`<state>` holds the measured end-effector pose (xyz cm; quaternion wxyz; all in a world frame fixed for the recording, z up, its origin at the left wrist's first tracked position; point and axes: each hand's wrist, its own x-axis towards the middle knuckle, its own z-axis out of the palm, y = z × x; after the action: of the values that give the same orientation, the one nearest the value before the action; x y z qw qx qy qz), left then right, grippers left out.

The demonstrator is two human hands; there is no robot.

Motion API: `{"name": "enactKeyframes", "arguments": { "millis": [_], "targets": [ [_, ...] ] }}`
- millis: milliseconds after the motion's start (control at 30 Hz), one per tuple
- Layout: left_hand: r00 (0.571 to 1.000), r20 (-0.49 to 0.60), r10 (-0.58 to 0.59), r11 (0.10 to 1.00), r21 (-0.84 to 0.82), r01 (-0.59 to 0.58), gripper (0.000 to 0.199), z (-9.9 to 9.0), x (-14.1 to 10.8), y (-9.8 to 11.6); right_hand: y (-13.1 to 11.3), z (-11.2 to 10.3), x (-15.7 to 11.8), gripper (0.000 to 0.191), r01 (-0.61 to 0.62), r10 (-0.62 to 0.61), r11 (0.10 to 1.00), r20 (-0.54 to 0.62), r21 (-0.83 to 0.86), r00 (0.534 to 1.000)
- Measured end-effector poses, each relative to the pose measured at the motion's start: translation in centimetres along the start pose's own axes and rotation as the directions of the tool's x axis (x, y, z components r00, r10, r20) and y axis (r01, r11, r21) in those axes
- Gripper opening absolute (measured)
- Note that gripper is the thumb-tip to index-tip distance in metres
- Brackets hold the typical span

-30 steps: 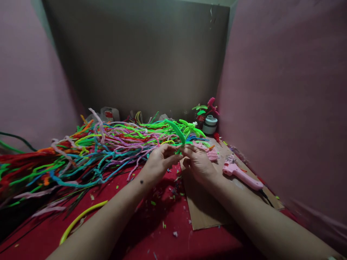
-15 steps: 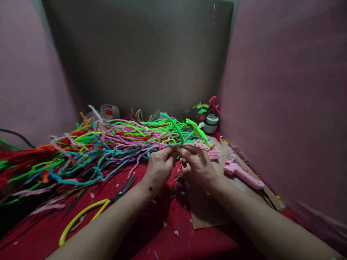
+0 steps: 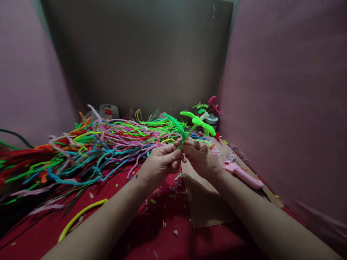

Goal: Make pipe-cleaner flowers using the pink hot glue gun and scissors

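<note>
- Lime-green fuzzy pipe-cleaner flower with a white tufted centre (image 3: 197, 121): held up just right of the middle of the frame. Its long axis slants from the fingers toward the upper right, blossom end uppermost; a darker green fuzzy leaf (image 3: 176, 123) leans upper left from the stem.
- Left hand (image 3: 162, 160) and right hand (image 3: 202, 157): both grasping the lower stem between thumb and fingers, close together.
- Red tabletop (image 3: 151, 234): scattered with small coloured scraps across the lower middle.
- Curved yellow handle (image 3: 78, 215): at lower left, partly behind the left forearm.
- Flat brown cardboard sheet (image 3: 206, 202): right of centre, under the right forearm.
- Pink plastic glue gun (image 3: 244, 175): on the cardboard, right of the right hand.
- Large heap of multicoloured fuzzy stems (image 3: 119, 141): across the left and middle.
- Pale lidded jar (image 3: 212, 120): behind the blossom, contents hidden; pink and green fuzzy flowers (image 3: 213, 103) show beside it.
- Clear plastic container with a red patch (image 3: 109, 111): behind the heap, contents unclear.
- Grey back wall (image 3: 141, 61), between pinkish side panels (image 3: 282, 90).
</note>
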<state>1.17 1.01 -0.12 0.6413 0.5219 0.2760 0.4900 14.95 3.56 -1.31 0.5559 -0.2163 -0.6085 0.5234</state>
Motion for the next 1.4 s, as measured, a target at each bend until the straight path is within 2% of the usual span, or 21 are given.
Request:
{"name": "enactKeyframes", "arguments": {
  "millis": [200, 333, 467, 600, 700, 867, 967, 1033, 1067, 1100, 1167, 1233, 1267, 1300, 1333, 1400],
  "targets": [
    [0.988, 0.1, -0.121, 0.983, -0.123, 0.133, 0.022, -0.1, 0.0, -0.1, -0.4, -0.1, -0.1, 0.028, -0.083, 0.075, 0.991, 0.081, 0.103, 0.994],
    [0.983, 0.112, -0.144, 0.972, -0.172, 0.162, 0.023, -0.2, -0.2, -0.2, -0.1, -0.4, -0.2, 0.024, -0.142, 0.121, 0.972, 0.118, 0.189, 0.986],
    [0.976, 0.143, -0.167, 0.964, -0.185, 0.192, 0.022, -0.3, -0.2, -0.1, 0.1, -0.6, -0.2, 0.025, -0.169, 0.142, 0.97, 0.154, 0.176, 0.978],
    [0.972, 0.149, -0.183, 0.961, -0.18, 0.209, 0.02, -0.5, 0.0, -0.2, 0.5, -0.4, -0.3, 0.016, -0.125, 0.113, 0.978, 0.081, 0.169, 0.99],
    [0.974, 0.147, -0.173, 0.957, -0.206, 0.202, 0.017, -0.6, 0.1, -0.5, 0.9, -0.2, -0.3, 0.01, -0.121, 0.123, 0.966, 0.008, 0.228, 0.992],
    [0.969, 0.165, -0.183, 0.944, -0.246, 0.22, 0.017, -0.6, 0.2, -0.7, 1.4, 0.0, -0.3, 0.004, -0.15, 0.162, 0.925, -0.005, 0.35, 0.987],
    [0.977, 0.107, -0.184, 0.978, -0.084, 0.193, 0.019, -0.5, 0.3, -0.4, 1.4, 0.1, -0.3, 0.006, -0.163, 0.193, 0.915, -0.047, 0.369, 0.98],
    [0.996, -0.004, -0.091, 0.979, 0.183, 0.09, 0.02, -0.5, 0.3, -0.4, 1.4, 0.2, -0.3, 0.007, -0.175, 0.22, 0.913, -0.084, 0.368, 0.972],
    [0.998, -0.062, 0.0, 0.935, 0.353, 0.022, 0.019, -0.5, 0.2, -0.6, 1.5, 0.2, -0.4, 0.009, -0.177, 0.229, 0.914, -0.105, 0.364, 0.968],
    [0.989, -0.098, 0.111, 0.851, 0.523, -0.044, 0.017, -0.5, 0.1, -0.7, 1.7, 0.3, -0.4, 0.01, -0.178, 0.235, 0.917, -0.122, 0.358, 0.964],
    [0.949, -0.093, 0.3, 0.615, 0.78, -0.119, 0.011, -0.6, -0.1, -1.3, 2.0, 0.4, -0.6, 0.011, -0.172, 0.237, 0.921, -0.153, 0.351, 0.959],
    [0.927, -0.058, 0.369, 0.438, 0.891, -0.118, 0.009, -0.7, -0.2, -1.8, 2.3, 0.6, -0.7, 0.013, -0.157, 0.23, 0.923, -0.178, 0.351, 0.957],
    [0.93, -0.056, 0.362, 0.411, 0.906, -0.105, 0.01, -0.7, -0.2, -2.0, 2.3, 0.6, -0.8, 0.013, -0.15, 0.225, 0.924, -0.184, 0.352, 0.957],
    [0.936, -0.068, 0.346, 0.427, 0.899, -0.093, 0.012, -0.7, -0.1, -2.0, 2.4, 0.7, -0.8, 0.013, -0.142, 0.219, 0.926, -0.19, 0.351, 0.957],
    [0.939, -0.09, 0.331, 0.48, 0.873, -0.086, 0.013, -0.7, 0.0, -1.9, 2.3, 0.7, -0.8, 0.012, -0.141, 0.217, 0.928, -0.194, 0.346, 0.957],
    [0.93, -0.177, 0.322, 0.665, 0.742, -0.089, 0.014, -0.7, 0.3, -1.1, 2.1, 0.6, -0.6, 0.012, -0.147, 0.232, 0.93, -0.228, 0.338, 0.945]
  ]
}}
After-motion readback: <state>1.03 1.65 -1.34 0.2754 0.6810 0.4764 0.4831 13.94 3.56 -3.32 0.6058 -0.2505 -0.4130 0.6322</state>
